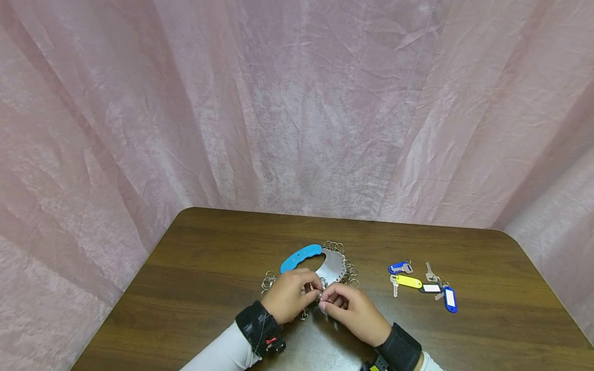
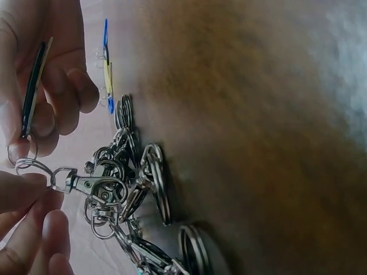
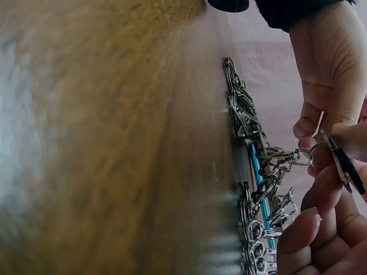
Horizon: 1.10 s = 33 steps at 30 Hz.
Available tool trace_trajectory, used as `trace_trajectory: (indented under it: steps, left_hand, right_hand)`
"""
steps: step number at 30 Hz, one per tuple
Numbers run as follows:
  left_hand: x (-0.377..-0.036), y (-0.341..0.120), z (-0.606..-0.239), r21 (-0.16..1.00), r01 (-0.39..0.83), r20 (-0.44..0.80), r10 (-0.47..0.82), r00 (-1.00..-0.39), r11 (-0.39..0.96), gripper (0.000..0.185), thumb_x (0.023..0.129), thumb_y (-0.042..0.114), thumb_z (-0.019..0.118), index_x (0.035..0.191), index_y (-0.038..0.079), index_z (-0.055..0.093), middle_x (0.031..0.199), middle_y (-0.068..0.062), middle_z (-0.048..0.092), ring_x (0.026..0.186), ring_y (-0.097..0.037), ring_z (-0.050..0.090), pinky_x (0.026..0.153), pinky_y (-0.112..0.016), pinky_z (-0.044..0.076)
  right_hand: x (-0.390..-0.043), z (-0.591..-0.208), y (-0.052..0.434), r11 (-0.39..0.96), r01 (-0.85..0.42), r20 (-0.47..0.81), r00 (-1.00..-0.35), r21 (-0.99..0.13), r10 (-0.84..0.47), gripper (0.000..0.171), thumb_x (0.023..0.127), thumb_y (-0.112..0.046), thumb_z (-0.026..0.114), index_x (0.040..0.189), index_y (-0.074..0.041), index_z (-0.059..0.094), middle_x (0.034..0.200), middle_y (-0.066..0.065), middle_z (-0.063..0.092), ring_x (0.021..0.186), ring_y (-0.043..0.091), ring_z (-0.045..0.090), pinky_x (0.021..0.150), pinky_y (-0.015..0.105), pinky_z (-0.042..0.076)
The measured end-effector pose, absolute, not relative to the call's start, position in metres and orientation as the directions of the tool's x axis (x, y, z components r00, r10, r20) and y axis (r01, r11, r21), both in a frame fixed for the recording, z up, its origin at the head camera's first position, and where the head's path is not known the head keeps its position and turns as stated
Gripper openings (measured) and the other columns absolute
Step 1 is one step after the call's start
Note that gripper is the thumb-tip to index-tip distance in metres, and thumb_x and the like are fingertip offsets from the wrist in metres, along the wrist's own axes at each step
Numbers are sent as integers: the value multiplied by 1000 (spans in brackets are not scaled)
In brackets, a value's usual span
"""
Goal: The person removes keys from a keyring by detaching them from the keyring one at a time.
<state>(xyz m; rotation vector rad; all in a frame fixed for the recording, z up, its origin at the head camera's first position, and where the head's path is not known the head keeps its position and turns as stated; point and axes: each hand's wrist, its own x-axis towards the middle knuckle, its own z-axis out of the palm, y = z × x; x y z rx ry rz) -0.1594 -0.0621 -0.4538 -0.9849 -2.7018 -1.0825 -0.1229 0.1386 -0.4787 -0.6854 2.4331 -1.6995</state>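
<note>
A key holder with a blue handle (image 1: 300, 257) and a curved metal plate (image 1: 333, 265) lies on the table, with snap hooks and split rings hanging round its edge. Over its near side, my left hand (image 1: 289, 296) pinches a split ring (image 2: 34, 165) at the end of a swivel snap hook (image 2: 86, 183). Facing it, my right hand (image 1: 353, 313) pinches a black key tag (image 3: 348, 166) with a thin metal key (image 3: 338, 161) beside it. The tag's small ring (image 2: 27, 150) meets the split ring between the fingertips; whether they are linked, I cannot tell.
To the right on the brown table (image 1: 209, 242) lie several tagged keys: a yellow tag (image 1: 409, 281), a black-edged tag (image 1: 431, 288) and blue tags, one (image 1: 450, 299) nearest the front. A pink curtain (image 1: 297, 129) hangs behind the table.
</note>
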Motion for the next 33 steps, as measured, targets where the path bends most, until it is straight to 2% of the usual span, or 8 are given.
trace_trajectory:
  steps: [7, 13, 21, 33]
  left_hand:
    - [-159, -62, -454, 599, 577, 254, 552, -795, 556, 6, 91, 11, 72, 88, 17, 71, 85, 6, 71, 78, -1, 62, 72, -16, 50]
    - [-159, -63, -455, 580, 597, 257, 570, -780, 555, 5, 92, 12, 71, 91, 17, 72, 90, 6, 75, 84, -1, 65, 77, -18, 53]
    - [-159, -62, -454, 563, 629, 288, 586, -757, 536, 8, 90, 9, 73, 87, 17, 72, 83, 7, 71, 77, 2, 59, 73, -15, 49]
    - [-158, -62, -453, 528, 644, 284, 599, -749, 554, 9, 90, 10, 73, 86, 17, 72, 85, 7, 70, 79, -1, 60, 73, -16, 49]
  right_hand:
    - [-122, -479, 138, 283, -325, 183, -884, -902, -430, 6, 95, -14, 69, 96, -20, 67, 81, 3, 67, 67, -1, 58, 59, 23, 52]
    - [-122, -479, 138, 306, -314, 176, -898, -899, -402, 6, 97, -14, 66, 98, -20, 66, 84, 3, 68, 69, -2, 57, 60, 22, 51]
    - [-123, -480, 137, 345, -314, 191, -919, -885, -346, 4, 100, -22, 63, 97, -20, 65, 80, 0, 64, 65, -1, 53, 57, 22, 48]
    - [-123, -478, 137, 356, -264, 145, -934, -896, -327, 6, 99, -23, 64, 97, -18, 65, 81, -1, 64, 65, 0, 53, 57, 22, 47]
